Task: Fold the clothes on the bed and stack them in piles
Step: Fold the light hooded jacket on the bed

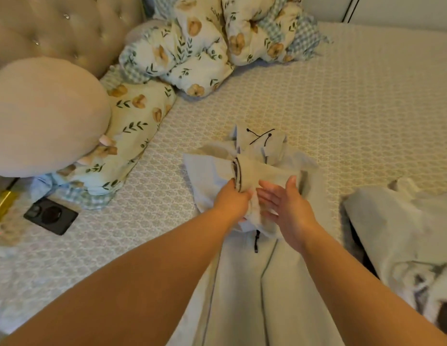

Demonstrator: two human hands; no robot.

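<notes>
A pale grey zip-up hoodie (242, 283) lies on the patterned bedspread (342, 108) from six o'clock toward the centre, its hood bunched at the far end. The left hand (232, 201) grips the bunched fabric, fingers curled into it; the right hand (287, 203) is flat and relaxed just beside it. More pale clothes (404, 233) lie at four o'clock, a black phone (51, 216) at nine, a floral duvet (205, 41) at twelve.

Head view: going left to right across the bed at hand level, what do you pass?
Phone → left hand, gripping the pale jacket → right hand, open above it → heap of pale clothes.
</notes>
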